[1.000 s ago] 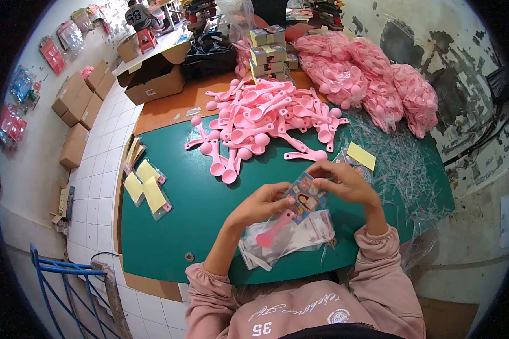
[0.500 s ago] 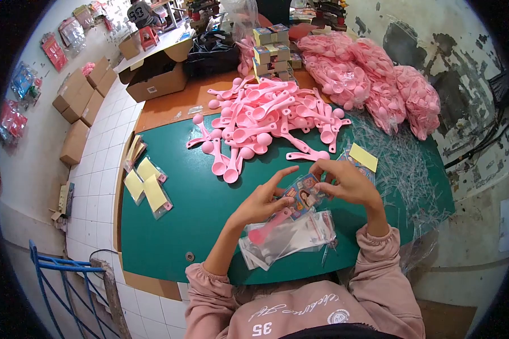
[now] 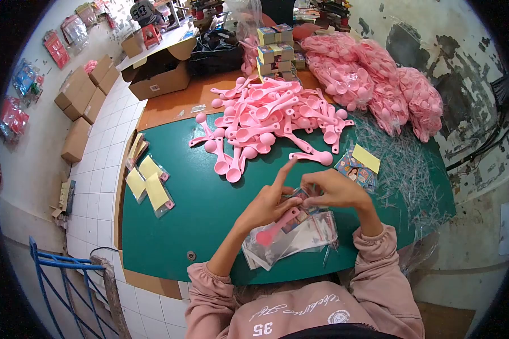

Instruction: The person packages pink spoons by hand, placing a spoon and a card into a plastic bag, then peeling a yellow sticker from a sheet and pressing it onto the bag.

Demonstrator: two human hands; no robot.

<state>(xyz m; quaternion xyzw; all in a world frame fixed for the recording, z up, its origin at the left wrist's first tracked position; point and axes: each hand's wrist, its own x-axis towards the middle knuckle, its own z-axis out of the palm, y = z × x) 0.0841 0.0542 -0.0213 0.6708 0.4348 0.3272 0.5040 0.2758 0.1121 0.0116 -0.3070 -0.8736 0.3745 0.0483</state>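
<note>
My left hand (image 3: 268, 204) pinches a clear plastic bag with thumb and fingers, its index finger stretched up. A pink measuring spoon (image 3: 277, 226) shows through the plastic below that thumb. My right hand (image 3: 334, 189) is closed on the upper end of a colourful printed card (image 3: 299, 217), which lies beside the spoon, partly hidden by the fingers. Underneath are more flat clear bags (image 3: 291, 248) on the green tabletop. To the right of my right hand rests a stack of printed cards (image 3: 353, 169), with a yellow one (image 3: 366, 159) on top.
Beyond my hands lies a heap of pink measuring spoons (image 3: 265, 113). Several filled packets (image 3: 153, 181) are at the left. Bulging bags of spoons (image 3: 373, 79) and banded card stacks (image 3: 276, 53) stand at the back. Loose clear plastic sleeves (image 3: 401, 164) cover the right side.
The printed card has slid down toward the spoon and the bag, and less of it shows. My right hand has moved slightly down and left, closer to my left hand.
</note>
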